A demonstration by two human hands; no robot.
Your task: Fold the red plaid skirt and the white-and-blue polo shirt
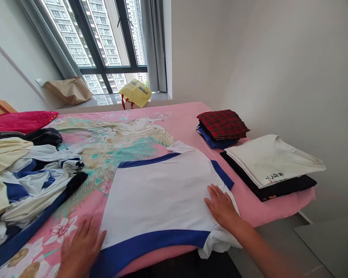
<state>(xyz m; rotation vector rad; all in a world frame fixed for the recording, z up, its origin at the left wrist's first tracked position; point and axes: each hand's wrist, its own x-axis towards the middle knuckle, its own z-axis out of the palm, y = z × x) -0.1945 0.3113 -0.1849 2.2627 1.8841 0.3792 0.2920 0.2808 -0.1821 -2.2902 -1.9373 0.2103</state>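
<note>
A white T-shirt with blue trim lies spread sideways across the near part of the bed, its blue side panel along the front edge. My right hand rests flat on the shirt near its shoulder end, fingers apart. One white sleeve droops over the bed's edge below that wrist. At the shirt's lower left corner is my left hand, fingers stretched out on or just over the flowered bedsheet. Its thumb is close to the shirt's hem; whether it touches the cloth I cannot tell.
A heap of loose clothes covers the bed's left side, with a red pillow behind it. Folded stacks stand at right: a red plaid garment and a cream shirt on top. A yellow bag and brown paper bag sit by the window.
</note>
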